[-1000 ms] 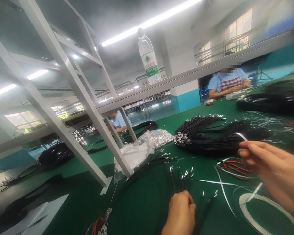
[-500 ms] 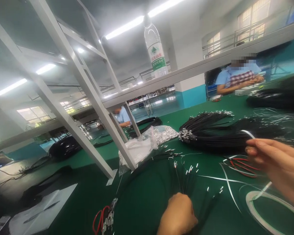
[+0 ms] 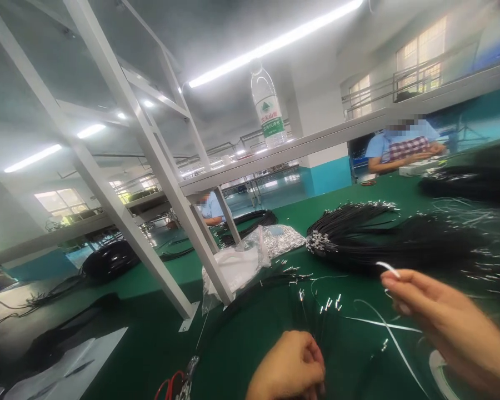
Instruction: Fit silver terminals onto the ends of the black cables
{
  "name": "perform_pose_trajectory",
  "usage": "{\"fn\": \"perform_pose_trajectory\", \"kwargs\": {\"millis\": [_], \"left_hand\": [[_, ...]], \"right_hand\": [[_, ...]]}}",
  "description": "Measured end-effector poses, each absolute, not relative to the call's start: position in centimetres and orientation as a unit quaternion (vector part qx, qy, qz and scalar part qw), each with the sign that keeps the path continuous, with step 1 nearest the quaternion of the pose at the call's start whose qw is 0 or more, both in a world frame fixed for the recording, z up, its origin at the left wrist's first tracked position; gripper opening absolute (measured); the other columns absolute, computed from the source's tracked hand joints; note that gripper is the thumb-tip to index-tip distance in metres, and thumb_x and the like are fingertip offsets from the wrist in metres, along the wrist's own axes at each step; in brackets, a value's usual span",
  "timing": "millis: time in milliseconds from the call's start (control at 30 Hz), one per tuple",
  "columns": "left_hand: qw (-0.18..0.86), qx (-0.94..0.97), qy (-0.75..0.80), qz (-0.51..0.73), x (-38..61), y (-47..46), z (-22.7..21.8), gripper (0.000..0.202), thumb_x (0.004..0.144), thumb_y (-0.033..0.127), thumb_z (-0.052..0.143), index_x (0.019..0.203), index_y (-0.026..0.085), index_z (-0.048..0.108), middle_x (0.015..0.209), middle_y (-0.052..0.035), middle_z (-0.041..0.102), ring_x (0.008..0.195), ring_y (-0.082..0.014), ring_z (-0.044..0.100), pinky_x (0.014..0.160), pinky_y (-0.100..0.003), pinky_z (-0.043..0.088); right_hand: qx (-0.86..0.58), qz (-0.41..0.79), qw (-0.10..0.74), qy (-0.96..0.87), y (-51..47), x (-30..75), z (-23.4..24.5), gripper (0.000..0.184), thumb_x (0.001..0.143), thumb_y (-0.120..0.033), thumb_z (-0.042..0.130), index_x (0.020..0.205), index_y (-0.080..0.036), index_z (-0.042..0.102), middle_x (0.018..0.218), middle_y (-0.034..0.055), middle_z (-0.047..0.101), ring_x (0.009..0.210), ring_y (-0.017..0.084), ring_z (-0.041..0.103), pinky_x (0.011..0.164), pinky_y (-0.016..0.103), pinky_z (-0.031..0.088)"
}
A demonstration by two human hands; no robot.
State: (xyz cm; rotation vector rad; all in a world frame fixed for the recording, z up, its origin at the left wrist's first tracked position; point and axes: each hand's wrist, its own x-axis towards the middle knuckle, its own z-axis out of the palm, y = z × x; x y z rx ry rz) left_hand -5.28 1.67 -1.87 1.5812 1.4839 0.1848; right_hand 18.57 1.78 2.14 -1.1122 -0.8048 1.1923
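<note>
My left hand (image 3: 287, 364) is closed low over the green table, around a few thin black cables (image 3: 310, 316). Their silvery metal ends (image 3: 327, 304) fan out beyond my fingers. To the right, my right hand (image 3: 437, 319) pinches a narrow white strip (image 3: 387, 269) between thumb and fingertips, its short end sticking out to the left. Under that hand, more white strip (image 3: 404, 358) curls on the table. Behind it lies a thick bundle of black cables (image 3: 358, 233) with metal tips.
A metal shelf frame (image 3: 150, 150) rises at left, with a water bottle (image 3: 269, 108) on its ledge. At its foot, a clear plastic bag (image 3: 237, 258) sits beside small metal parts (image 3: 281, 239). Red-handled scissors (image 3: 169, 386) lie front left. A co-worker (image 3: 404, 145) sits across the table (image 3: 150, 355).
My right hand has moved left with the white strip, closer to my left hand. My left hand has shifted slightly left, still around the cables. The view has tilted up slightly.
</note>
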Motion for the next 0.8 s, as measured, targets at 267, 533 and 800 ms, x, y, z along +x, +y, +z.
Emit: {"fn": "perform_pose_trajectory", "kwargs": {"millis": [267,533,800], "left_hand": [[0.507,0.661,0.537,0.131,-7.0,1.1,-0.6,0.014,0.069,0.024,0.063,0.078,0.015,0.068,0.068,-0.0016,0.068,0.059,-0.0126,0.062,0.054,-0.021,0.044],[0.475,0.681,0.542,0.131,-6.6,0.7,-0.5,0.018,0.07,0.019,0.062,0.083,0.018,0.073,0.069,0.0003,0.067,0.062,-0.0141,0.061,0.06,-0.024,0.045],[0.577,0.56,0.403,0.437,-4.7,0.6,2.0,0.033,0.086,0.041,0.061,0.093,0.012,0.075,0.098,-0.0101,0.068,0.083,-0.0167,0.06,0.075,-0.027,0.046]], "right_hand": [[-0.436,0.561,0.487,-0.508,2.3,13.9,-2.8,0.045,0.067,-0.059,0.072,0.077,-0.016,0.065,0.05,-0.002,0.056,0.046,0.01,0.034,0.047,0.022,0.021],[-0.419,0.637,0.489,-0.424,0.5,12.3,-2.7,0.045,0.063,-0.061,0.079,0.072,-0.017,0.071,0.052,-0.0014,0.053,0.055,0.012,0.043,0.054,0.02,0.033],[-0.29,0.726,0.378,-0.496,1.8,11.1,-6.5,0.06,0.067,-0.079,0.064,0.063,-0.02,0.052,0.048,-0.0058,0.037,0.047,0.01,0.026,0.047,0.023,0.022]]}}
